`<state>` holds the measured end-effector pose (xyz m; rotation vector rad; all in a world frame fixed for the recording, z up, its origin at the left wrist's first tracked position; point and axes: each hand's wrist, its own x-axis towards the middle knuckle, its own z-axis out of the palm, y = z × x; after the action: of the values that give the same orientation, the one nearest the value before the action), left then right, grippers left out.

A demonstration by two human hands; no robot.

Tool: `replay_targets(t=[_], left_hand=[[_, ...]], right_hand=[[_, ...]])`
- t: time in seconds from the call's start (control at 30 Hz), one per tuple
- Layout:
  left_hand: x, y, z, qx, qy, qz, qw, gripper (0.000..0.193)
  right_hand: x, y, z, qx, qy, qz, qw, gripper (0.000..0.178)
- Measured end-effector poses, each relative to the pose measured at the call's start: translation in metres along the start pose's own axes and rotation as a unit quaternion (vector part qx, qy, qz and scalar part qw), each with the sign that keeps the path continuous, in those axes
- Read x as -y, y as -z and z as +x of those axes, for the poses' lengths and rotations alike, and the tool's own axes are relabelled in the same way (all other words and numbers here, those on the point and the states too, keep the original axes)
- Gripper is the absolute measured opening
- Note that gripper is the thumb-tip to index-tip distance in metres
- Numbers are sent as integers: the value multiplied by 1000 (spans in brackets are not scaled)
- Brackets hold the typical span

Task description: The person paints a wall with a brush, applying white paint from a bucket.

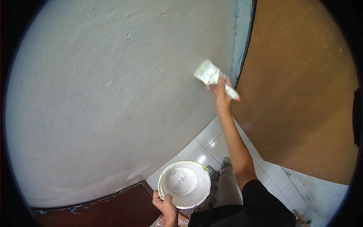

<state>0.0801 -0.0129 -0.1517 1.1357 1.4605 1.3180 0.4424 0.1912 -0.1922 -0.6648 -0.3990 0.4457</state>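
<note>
A wide paintbrush (207,72), its bristles and handle smeared with white paint and its handle end red, is held in my right hand (222,94). The fingers wrap round it, with the bristles pointing up and left at the pale grey-white wall (113,83). Whether the bristles touch the wall I cannot tell. Low in the view, my left hand (165,205) grips the rim of a round white paint bucket (203,191). White paint coats the inside of the bucket, and a yellow-green line runs along part of its rim.
On the right stands a large brown panel (298,83), beside a light-blue strip (241,34) at the wall's edge. White floor tiles (196,149) lie below, around my feet. A dark brown surface (109,208) is at lower left, along the wall's bottom.
</note>
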Motion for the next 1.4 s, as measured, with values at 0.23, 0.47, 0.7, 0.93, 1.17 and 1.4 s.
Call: replay_targets(t=[0.23, 0.47, 0.7, 0.93, 1.17, 1.4], left_hand=[[2, -6, -2, 16, 10, 12, 1000, 15], [-2, 4, -4, -6, 3, 24, 1000, 15], [-6, -7, -7, -13, 1, 7, 1000, 16], [9, -8, -6, -9, -13, -3, 1000, 19], [3, -1, -5, -29, -1, 13, 999, 19], [6, -4, -7, -26, 0, 5, 1000, 19]], right_hand=[[-103, 119, -26, -127, -118, -143, 974, 35], [33, -20, -11, -6, 45, -107, 993, 31], [-43, 42, -21, -32, -17, -36, 999, 40], [-80, 115, -14, -104, -105, -158, 976, 36], [39, -9, 3, 14, 52, -74, 996, 36], [-86, 81, -29, -98, -32, -70, 992, 30]])
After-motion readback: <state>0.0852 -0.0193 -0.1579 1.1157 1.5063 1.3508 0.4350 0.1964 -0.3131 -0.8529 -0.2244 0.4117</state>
